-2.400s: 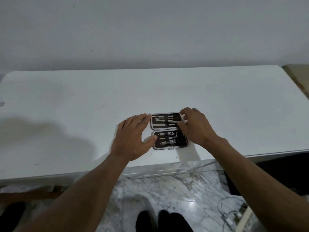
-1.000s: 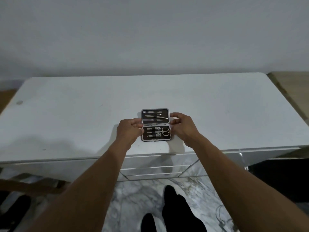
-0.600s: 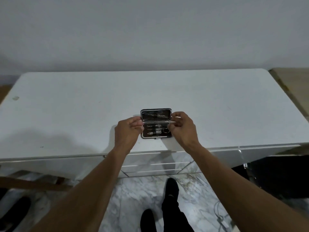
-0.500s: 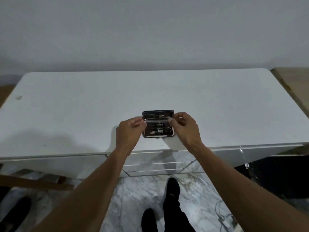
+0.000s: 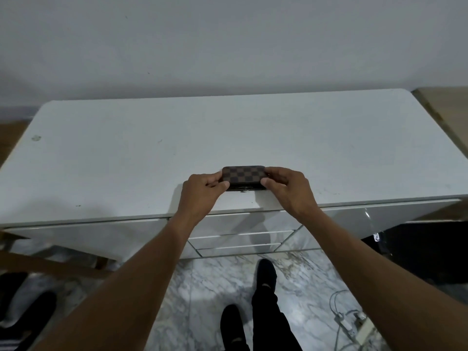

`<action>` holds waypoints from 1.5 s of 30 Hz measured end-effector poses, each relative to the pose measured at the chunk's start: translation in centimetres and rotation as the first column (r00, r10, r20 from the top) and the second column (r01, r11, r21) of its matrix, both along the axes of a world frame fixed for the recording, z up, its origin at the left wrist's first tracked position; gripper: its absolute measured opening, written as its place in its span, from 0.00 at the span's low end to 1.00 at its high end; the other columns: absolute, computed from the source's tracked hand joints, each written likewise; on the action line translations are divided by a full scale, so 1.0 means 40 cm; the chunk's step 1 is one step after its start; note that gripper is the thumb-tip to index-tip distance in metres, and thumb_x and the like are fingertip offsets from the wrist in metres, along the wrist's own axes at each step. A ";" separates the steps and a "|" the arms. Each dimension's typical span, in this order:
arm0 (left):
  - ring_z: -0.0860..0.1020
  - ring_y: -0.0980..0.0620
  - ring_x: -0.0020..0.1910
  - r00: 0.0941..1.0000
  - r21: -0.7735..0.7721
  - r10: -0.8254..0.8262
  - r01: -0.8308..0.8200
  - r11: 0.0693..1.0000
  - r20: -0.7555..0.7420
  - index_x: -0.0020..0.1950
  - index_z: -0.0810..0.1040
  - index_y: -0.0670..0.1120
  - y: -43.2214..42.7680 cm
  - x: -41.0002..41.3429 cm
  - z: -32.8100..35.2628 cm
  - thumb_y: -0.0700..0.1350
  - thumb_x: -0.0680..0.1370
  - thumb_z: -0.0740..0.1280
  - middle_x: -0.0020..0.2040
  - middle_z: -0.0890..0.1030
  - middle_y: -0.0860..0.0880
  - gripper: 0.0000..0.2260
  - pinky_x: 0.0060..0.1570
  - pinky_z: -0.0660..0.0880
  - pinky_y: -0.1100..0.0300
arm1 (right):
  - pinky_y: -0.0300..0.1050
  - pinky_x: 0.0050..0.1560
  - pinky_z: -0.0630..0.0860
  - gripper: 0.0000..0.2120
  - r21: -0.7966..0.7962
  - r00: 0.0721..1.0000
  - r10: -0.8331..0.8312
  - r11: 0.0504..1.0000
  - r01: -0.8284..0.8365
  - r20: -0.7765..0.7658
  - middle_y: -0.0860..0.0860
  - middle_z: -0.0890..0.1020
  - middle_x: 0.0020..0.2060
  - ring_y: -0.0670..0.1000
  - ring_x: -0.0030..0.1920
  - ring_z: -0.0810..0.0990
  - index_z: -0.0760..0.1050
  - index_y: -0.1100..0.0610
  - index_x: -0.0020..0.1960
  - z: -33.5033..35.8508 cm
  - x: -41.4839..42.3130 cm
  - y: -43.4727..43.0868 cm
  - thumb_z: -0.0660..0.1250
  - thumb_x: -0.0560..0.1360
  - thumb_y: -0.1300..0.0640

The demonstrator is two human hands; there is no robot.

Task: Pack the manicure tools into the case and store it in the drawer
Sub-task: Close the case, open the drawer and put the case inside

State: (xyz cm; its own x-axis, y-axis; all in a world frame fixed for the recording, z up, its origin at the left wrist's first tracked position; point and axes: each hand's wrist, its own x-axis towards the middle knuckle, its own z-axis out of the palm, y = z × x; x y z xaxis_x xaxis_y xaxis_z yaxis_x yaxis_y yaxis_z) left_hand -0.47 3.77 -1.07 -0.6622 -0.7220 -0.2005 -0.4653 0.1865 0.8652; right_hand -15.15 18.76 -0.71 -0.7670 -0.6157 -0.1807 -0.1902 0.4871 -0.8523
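Observation:
The manicure case point(image 5: 243, 174) lies closed on the white dresser top point(image 5: 228, 138), near its front edge; its brown checkered lid faces up and a small clasp shows at the front. The tools are hidden inside. My left hand point(image 5: 202, 192) pinches the case's left end between thumb and fingers. My right hand point(image 5: 288, 190) grips the right end the same way. Below the case, the shut drawer fronts point(image 5: 240, 236) run down the middle of the dresser.
A wall stands right behind the dresser. My dark-clad legs and feet point(image 5: 263, 300) are on the marble floor in front. White cables and a plug point(image 5: 349, 323) lie on the floor at lower right. A wooden frame point(image 5: 50, 267) sits at lower left.
The case's lid has swung down from open to fully closed under both hands, hiding the tools. Both hands stay on the case's two ends.

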 end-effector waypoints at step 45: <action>0.80 0.41 0.52 0.967 -0.635 -0.226 0.250 0.731 0.121 0.59 0.78 0.40 0.173 0.137 -0.179 0.41 0.76 0.67 0.54 0.81 0.42 0.13 0.51 0.79 0.49 | 0.45 0.50 0.78 0.08 0.249 0.801 0.293 0.951 -0.185 -0.523 0.55 0.83 0.50 0.55 0.49 0.81 0.80 0.60 0.53 -0.096 0.193 0.108 0.65 0.76 0.62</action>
